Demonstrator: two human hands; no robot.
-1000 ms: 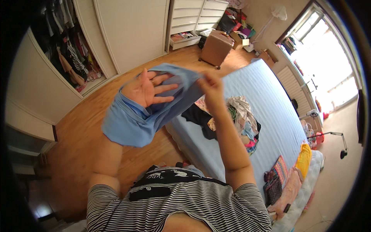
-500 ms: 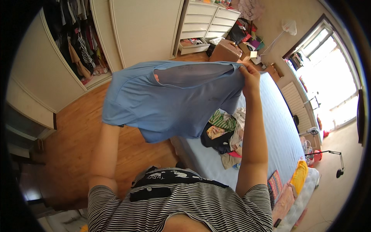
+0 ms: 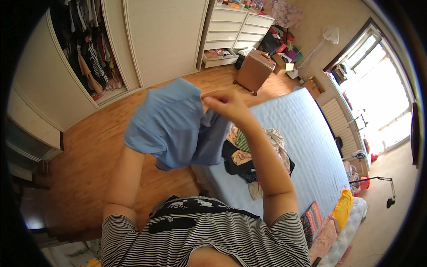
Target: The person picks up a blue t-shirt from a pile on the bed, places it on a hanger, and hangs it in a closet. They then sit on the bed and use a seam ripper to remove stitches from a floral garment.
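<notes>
1. Above the wooden floor, beside the bed, a blue garment is held up at chest height.
2. The right hand is pinched closed on its top edge; the left hand is hidden under the cloth, so its grip cannot be told.
3. A slack pinch could let the garment drop onto the clothes pile.
4. A brown suitcase is seen by the white drawers.

— What's the blue shirt like?
— Soft matt cloth, smooth, no sheen.
— And the floor?
— Wood boards, lightly glossy. The bed sheet is ribbed matt fabric; the suitcase looks like hard, smooth brown plastic.
</notes>
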